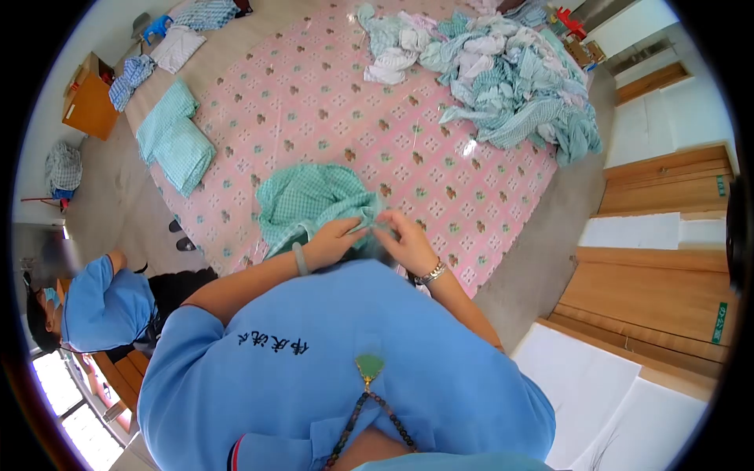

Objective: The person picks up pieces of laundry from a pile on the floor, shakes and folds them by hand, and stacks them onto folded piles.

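Green checked cloth (310, 196) lies bunched in front of my body on a pink patterned sheet (314, 94). Its right end is raised between my two hands. My left hand (331, 242), with a pale bangle at the wrist, has its fingers closed on the cloth's edge. Close beside it on the right, my right hand (406, 242), wearing a metal watch, pinches the same end of the cloth. The fingertips of both hands nearly meet.
A large heap of crumpled green and white cloths (518, 86) lies at the back right. Folded green checked cloths (177, 141) lie at the left. A person in a blue shirt (110, 302) is at the far left. Wooden doors (644, 290) stand along the right.
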The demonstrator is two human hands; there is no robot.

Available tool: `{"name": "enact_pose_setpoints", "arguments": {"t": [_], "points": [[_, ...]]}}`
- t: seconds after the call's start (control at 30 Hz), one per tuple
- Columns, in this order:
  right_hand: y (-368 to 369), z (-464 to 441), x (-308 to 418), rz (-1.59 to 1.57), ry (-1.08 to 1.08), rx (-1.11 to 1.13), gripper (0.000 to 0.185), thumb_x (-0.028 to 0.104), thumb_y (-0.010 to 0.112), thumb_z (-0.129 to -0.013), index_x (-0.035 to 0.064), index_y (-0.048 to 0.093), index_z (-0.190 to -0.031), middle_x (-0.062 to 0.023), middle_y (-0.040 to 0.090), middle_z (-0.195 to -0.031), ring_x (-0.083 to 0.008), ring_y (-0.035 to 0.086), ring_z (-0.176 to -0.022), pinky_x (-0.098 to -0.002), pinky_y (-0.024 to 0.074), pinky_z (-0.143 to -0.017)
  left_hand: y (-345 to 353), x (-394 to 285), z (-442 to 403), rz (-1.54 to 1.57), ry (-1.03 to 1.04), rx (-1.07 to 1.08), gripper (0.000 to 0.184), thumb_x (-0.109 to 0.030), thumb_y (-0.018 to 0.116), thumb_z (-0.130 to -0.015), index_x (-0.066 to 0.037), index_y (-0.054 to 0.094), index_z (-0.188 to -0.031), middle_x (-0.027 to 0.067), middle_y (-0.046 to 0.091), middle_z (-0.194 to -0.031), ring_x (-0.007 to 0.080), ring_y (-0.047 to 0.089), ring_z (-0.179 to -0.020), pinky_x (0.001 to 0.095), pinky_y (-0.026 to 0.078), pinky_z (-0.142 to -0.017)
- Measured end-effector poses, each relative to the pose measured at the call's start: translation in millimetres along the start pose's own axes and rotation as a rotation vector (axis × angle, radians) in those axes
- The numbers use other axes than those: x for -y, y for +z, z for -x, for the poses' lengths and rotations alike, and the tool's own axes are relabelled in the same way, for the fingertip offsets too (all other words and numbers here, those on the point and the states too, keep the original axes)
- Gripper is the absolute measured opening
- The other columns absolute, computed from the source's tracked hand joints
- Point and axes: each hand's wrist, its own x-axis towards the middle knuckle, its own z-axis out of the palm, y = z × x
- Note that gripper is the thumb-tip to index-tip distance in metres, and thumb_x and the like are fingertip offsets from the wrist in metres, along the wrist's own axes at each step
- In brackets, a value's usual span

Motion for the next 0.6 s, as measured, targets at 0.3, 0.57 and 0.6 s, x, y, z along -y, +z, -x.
{"name": "enact_pose_setpoints", "arguments": {"t": [0.3,0.57,0.6], "points": [[4.7,1.3,-169.1,0.819,-0.023,0.332,0.021,0.026,0.052,-0.072,0.0119,0.061,-0.084,-0.0134,0.060,-0.076,-0.0317,0.057,-0.071,-0.0374,0.0449,-0.064,-40.8,-53.2,7.7,0.079,0.120,0.116,0.021,-0.021,0.047,-0.087,-0.001,0.055,-0.084,-0.0042,0.044,-0.060,0.0024,0.040,-0.052,0.0217,0.035,-0.046],[-22.9,7.3,-185.0,0.679,0.092,-0.527,0.018,0.016,0.056,-0.066,0.0078,0.056,-0.081,-0.0149,0.058,-0.073,-0.0331,0.055,-0.070,-0.0417,0.0420,-0.063,-63.4,-101.0,27.9,0.229,0.071,0.061,0.020,-0.018,0.050,-0.086,-0.001,0.055,-0.077,-0.0042,0.046,-0.061,0.0023,0.038,-0.058,0.0221,0.035,-0.051],[-25.1,0.8,-175.2,0.693,0.078,-0.666,0.017,0.014,0.056,-0.065,0.0080,0.056,-0.081,-0.0147,0.057,-0.072,-0.0331,0.055,-0.070,-0.0421,0.0413,-0.061,-59.2,-107.3,28.4,0.289,0.082,0.067,0.021,-0.018,0.049,-0.086,-0.001,0.053,-0.074,-0.0037,0.045,-0.060,0.0026,0.037,-0.056,0.0222,0.034,-0.050]]}}
